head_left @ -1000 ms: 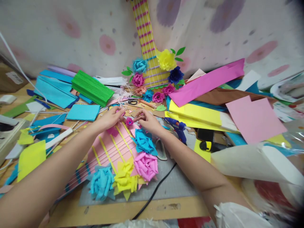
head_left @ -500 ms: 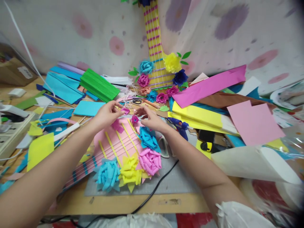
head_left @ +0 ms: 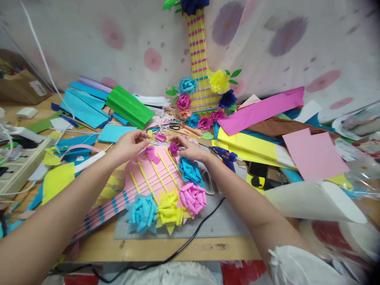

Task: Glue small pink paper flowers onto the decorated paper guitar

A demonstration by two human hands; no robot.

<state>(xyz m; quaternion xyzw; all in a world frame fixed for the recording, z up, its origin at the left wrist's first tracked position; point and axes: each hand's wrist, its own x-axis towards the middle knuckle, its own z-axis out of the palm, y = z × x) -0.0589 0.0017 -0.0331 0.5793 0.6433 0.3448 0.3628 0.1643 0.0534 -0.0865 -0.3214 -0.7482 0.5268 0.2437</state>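
My right hand (head_left: 190,149) is closed on a small magenta paper flower (head_left: 173,147), which hangs below the fingers on what looks like a thin dark stem. Opposite it, my left hand (head_left: 132,143) has its fingertips drawn together; whatever they hold is too small to make out. Below both hands lies a pink guitar shape (head_left: 142,174) with yellow strips and strings. Along its edge sit a dark blue paper flower (head_left: 190,170), a pink paper flower (head_left: 192,197), a yellow paper flower (head_left: 170,208) and a light blue paper flower (head_left: 142,213). Magenta paper pieces (head_left: 151,152) rest on its upper part.
A blue glue gun (head_left: 225,153) lies right of my right hand. Behind stands a yellow guitar shape (head_left: 198,51) with flowers. Green crepe paper (head_left: 130,106), a magenta sheet (head_left: 264,109) and yellow paper (head_left: 255,146) cover the table. A black cable (head_left: 198,229) crosses the front edge.
The view has shifted slightly, so the table appears farther right. My left fingertips have drawn closer together and away from the magenta scrap. The small flower stays with my right hand.
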